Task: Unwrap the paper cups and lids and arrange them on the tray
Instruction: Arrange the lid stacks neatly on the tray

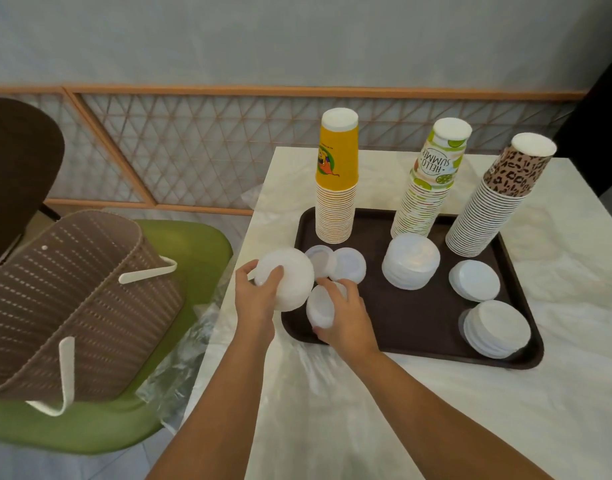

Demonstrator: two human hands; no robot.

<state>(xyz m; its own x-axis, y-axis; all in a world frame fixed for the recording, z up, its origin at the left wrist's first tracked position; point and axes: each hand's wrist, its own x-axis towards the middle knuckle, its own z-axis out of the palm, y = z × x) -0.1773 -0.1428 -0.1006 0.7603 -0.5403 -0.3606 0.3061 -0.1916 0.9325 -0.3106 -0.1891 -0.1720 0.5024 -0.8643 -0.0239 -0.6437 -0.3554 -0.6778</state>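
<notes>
The tray point(418, 327) is dark brown on a white marbled tabletop point(366, 410). One cup stack point(336, 181) is yellow with a cartoon print, the middle stack point(432, 181) white with green limes, the third stack point(498, 199) brown leopard-spotted. The lids point(411, 261) are translucent white; the basket point(72, 306) is brown with cream handles, on a green chair point(200, 244).

Table point(384, 410), pale marble-look: brown tray point(418, 327) at far half; clear plastic wrap point(263, 202) beyond tray's left corner.

The tray point(418, 320) rim is partly hidden by the hands; the dark chair point(17, 168) is cut off at the left edge.
</notes>
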